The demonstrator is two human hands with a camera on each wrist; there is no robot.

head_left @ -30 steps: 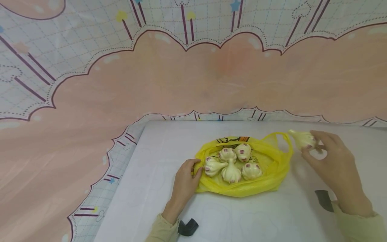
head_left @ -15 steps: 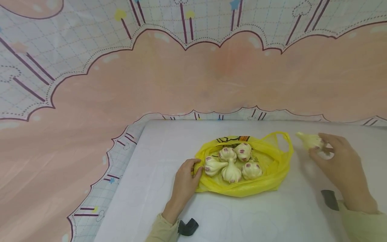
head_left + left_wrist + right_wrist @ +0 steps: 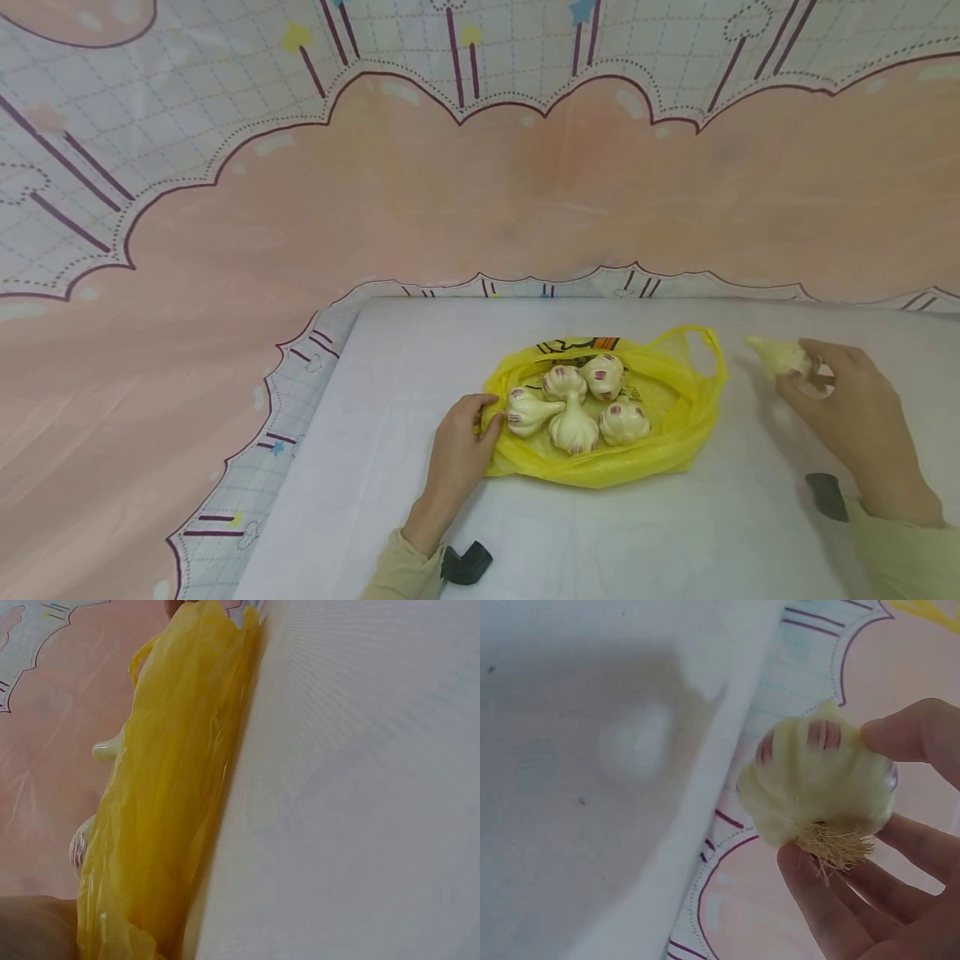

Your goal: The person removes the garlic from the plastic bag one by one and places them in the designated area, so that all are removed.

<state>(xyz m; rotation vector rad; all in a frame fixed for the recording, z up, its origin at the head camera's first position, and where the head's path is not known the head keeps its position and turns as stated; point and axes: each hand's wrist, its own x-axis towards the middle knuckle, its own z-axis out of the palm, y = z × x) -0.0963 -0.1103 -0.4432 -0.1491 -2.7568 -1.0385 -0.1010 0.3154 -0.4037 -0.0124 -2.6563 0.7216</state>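
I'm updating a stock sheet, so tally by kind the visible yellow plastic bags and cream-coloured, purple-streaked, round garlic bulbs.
Yellow plastic bag: 1
Cream-coloured, purple-streaked, round garlic bulbs: 6 (5 inside the bag, plus 1 held bulb in the bare right hand)
Total: 7

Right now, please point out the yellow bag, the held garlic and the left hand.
Yellow bag (image 3: 596, 473): head view, front wall.
Held garlic (image 3: 814, 776): right wrist view, middle of bulb.
Left hand (image 3: 459, 440): head view, back of hand.
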